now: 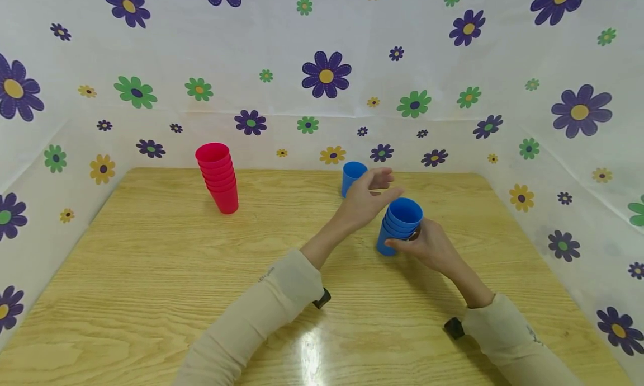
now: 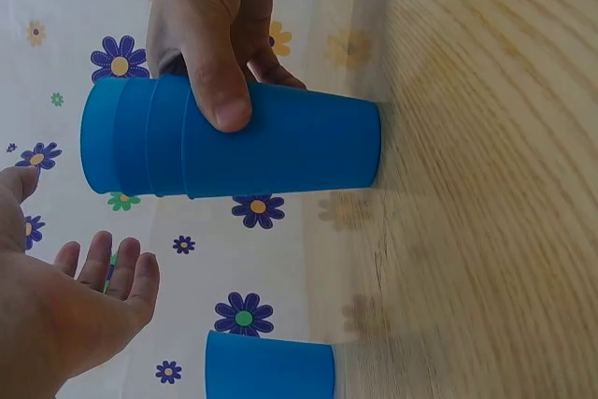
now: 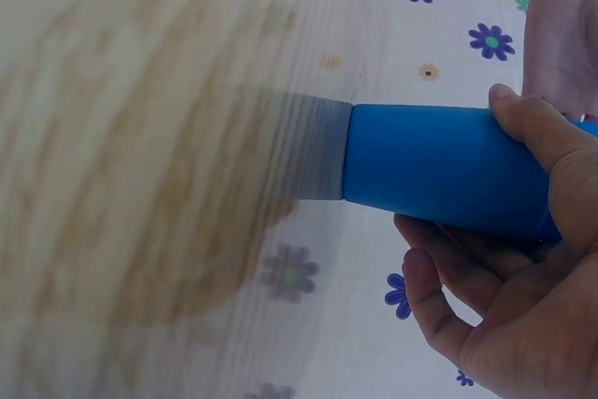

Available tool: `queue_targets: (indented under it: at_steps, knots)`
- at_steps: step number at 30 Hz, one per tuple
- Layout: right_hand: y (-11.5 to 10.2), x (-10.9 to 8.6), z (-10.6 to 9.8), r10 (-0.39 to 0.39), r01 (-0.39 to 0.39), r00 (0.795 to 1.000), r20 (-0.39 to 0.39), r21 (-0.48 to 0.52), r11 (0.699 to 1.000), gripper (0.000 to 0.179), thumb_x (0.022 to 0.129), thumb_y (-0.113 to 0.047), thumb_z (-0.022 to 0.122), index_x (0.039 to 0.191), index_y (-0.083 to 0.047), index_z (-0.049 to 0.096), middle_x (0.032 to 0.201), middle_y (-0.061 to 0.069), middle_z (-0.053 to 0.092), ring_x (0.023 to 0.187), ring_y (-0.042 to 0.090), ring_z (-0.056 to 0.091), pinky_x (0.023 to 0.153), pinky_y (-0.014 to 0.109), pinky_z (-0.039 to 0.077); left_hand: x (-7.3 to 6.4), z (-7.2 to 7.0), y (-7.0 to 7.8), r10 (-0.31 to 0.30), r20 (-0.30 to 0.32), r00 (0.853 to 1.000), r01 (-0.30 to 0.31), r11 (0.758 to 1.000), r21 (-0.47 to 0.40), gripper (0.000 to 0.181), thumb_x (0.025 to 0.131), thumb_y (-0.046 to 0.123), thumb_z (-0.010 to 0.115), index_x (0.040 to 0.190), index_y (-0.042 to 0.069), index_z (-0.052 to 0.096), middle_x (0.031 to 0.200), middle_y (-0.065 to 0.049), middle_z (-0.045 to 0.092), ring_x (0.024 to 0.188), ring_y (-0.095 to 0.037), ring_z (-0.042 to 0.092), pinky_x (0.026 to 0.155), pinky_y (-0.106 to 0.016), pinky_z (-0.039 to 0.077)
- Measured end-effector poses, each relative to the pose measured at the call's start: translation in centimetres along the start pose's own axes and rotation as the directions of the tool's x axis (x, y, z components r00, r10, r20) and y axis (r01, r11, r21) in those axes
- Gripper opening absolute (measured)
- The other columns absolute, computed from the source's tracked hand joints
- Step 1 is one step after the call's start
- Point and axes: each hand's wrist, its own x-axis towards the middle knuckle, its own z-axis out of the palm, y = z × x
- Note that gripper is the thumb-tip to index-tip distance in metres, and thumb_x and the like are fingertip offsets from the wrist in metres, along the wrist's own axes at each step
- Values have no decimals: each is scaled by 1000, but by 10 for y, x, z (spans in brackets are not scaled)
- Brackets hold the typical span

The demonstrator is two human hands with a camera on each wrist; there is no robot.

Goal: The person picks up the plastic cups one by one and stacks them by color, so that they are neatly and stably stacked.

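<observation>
My right hand [image 1: 431, 246] grips a stack of several nested blue cups [image 1: 394, 229], mouths up, with thumb and fingers on opposite sides. In the left wrist view the blue stack [image 2: 290, 151] shows its rims one above another, its base at the tabletop. My left hand [image 1: 367, 196] is raised just left of the stack's rim, fingers extended and holding nothing. Behind it stands a single blue cup [image 1: 352, 176], partly covered by that hand in the head view; the left wrist view also shows this lone cup [image 2: 271, 366], apart from the stack.
A tall stack of several nested red cups [image 1: 223, 198] stands upright at the back left. The wooden table [image 1: 151, 296] is bordered at the back and sides by a white sheet [image 1: 282, 39] with printed flowers.
</observation>
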Motion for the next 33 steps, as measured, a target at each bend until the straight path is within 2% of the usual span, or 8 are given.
queue_targets:
  at_steps: [7,10,14,19,25,29,33]
  knots:
    - [2,0,1,6,-6,1000,-1,11,1000,68,89,-21,83,138,10,47,124,29,65,103,39,66,87,52,57,4,-6,-6,7,-41,999,-8,1000,-10,56,102,32,68,149,8,50,140,-10,61,127,-21,58,103,-29,50]
    - [2,0,1,8,-8,1000,-4,12,1000,68,89,-22,83,138,10,48,124,29,65,102,38,66,86,51,57,7,-12,-11,17,-92,996,-17,1000,-2,56,102,32,67,148,6,50,140,-9,61,127,-22,58,103,-29,50]
    - [2,0,1,2,-2,1000,-10,7,1000,66,89,-21,84,136,10,50,121,27,67,99,36,66,82,46,57,11,-22,-18,13,-176,984,-12,1000,4,54,101,30,67,146,5,51,139,-8,61,126,-23,59,103,-28,49]
    - [2,0,1,0,0,1000,-15,-6,1000,65,88,-21,84,135,10,51,118,27,68,96,34,67,79,43,56,16,-36,-28,-4,-244,970,11,999,30,51,101,28,68,144,6,52,137,-9,62,123,-21,59,102,-30,50]
    - [1,0,1,-1,0,1000,-15,-9,1000,67,88,-22,84,135,10,51,120,27,67,96,34,66,79,44,56,22,-52,-39,-25,-325,946,32,999,16,50,99,28,70,141,6,55,133,-7,62,126,-29,57,101,-33,51]
    - [1,0,1,5,-6,1000,-15,-11,1000,67,88,-22,84,135,10,51,119,27,67,96,34,66,78,44,56,24,-60,-45,-67,-354,933,75,997,8,51,98,30,71,140,4,55,133,-8,62,127,-26,55,102,-33,50]
    - [1,0,1,13,-14,1000,-16,-15,1000,66,87,-22,84,134,11,51,118,27,67,95,33,65,77,43,56,25,-65,-51,-110,-348,931,117,993,-2,57,98,32,71,143,2,51,140,-12,59,128,-24,52,105,-35,48]
